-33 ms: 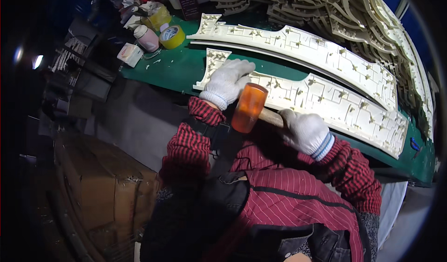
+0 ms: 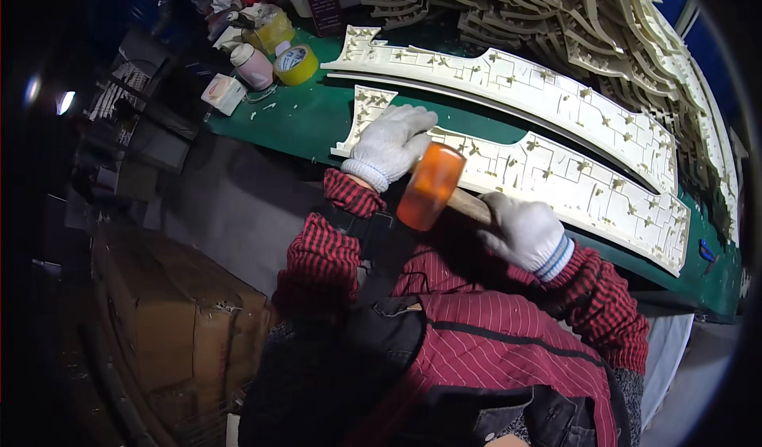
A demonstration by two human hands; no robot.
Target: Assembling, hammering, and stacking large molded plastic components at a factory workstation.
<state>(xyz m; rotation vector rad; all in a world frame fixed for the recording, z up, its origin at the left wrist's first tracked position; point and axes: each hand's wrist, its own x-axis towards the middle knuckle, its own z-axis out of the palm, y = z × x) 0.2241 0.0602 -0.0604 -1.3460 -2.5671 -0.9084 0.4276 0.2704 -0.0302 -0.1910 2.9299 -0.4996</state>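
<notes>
My left hand (image 2: 389,145), in a white knit glove, lies on the left part of the near cream plastic panel (image 2: 556,179), fingers stretched over it. My right hand (image 2: 528,234), gloved alike, is closed round the wooden handle of a mallet (image 2: 431,186) with an orange translucent head. The mallet head hangs just right of my left hand, over the panel's near edge, and its outline is slightly blurred. Clips or small fittings dot the panel's ribbed face. A second, similar panel (image 2: 508,78) lies behind it, further from me.
A large stack of cream panels (image 2: 548,18) fills the back right of the green table (image 2: 278,133). At the back left stand a roll of yellow tape (image 2: 295,66), a pink bottle (image 2: 252,67) and a small white box (image 2: 224,94). A cardboard box (image 2: 171,320) is on the floor at left.
The mallet and my right hand have shifted slightly to the right. My left hand stays on the near panel.
</notes>
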